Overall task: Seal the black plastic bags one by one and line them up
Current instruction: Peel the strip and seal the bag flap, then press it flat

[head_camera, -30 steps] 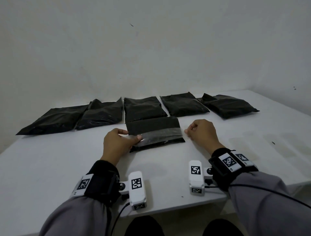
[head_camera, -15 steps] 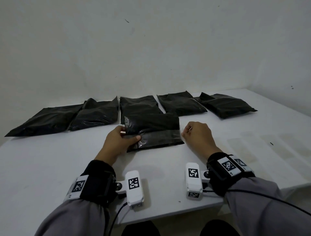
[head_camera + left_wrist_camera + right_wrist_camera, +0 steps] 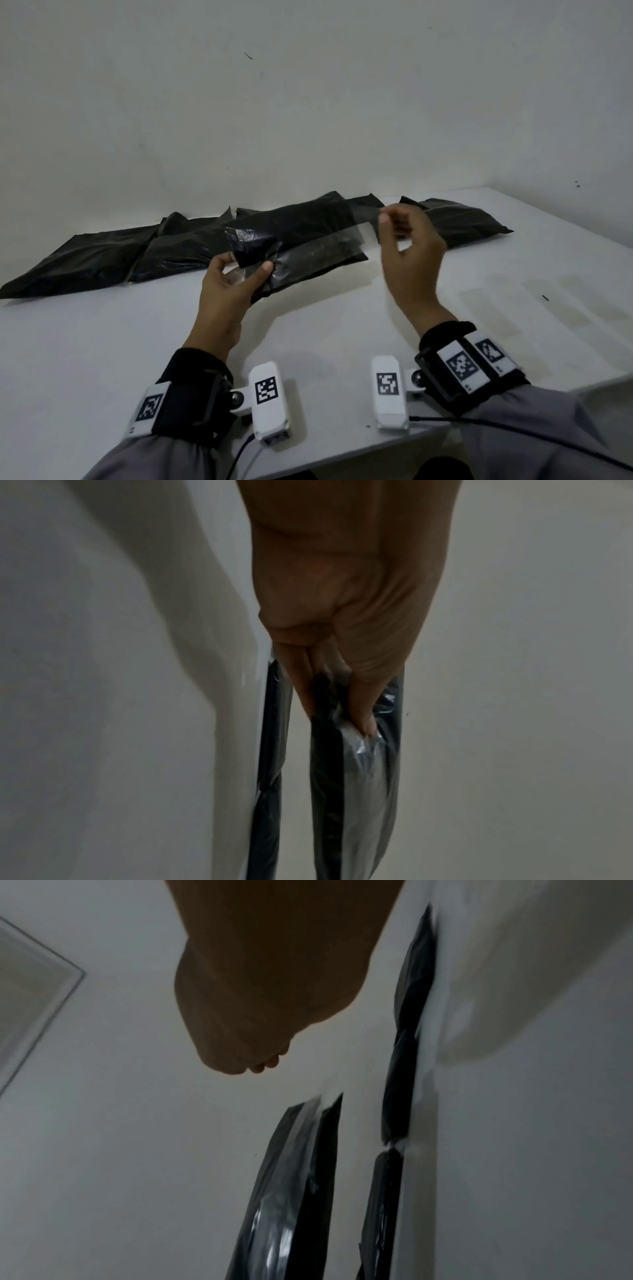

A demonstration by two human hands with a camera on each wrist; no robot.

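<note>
My left hand (image 3: 250,263) pinches the left corner of a black plastic bag (image 3: 308,236) and holds that end above the white table (image 3: 342,329). The bag's glossy flap faces me. In the left wrist view the left hand (image 3: 342,710) has thumb and fingers pressed on the crinkled bag (image 3: 356,777). My right hand (image 3: 385,219) is raised at the bag's right end, with thumb and forefinger together. A thin clear strip (image 3: 371,216) seems to run from the flap to those fingertips. The right wrist view shows the right hand (image 3: 253,1066) curled, blurred, above the bag (image 3: 291,1191).
Several more black bags lie in a row along the wall behind, from the far left one (image 3: 78,260) to the far right one (image 3: 459,222). The table's right half and near side are bare white surface. Its front edge is close to my wrists.
The bag lay flat between my hands. My left hand has lifted its left corner, and my right hand has risen up and away from the right end.
</note>
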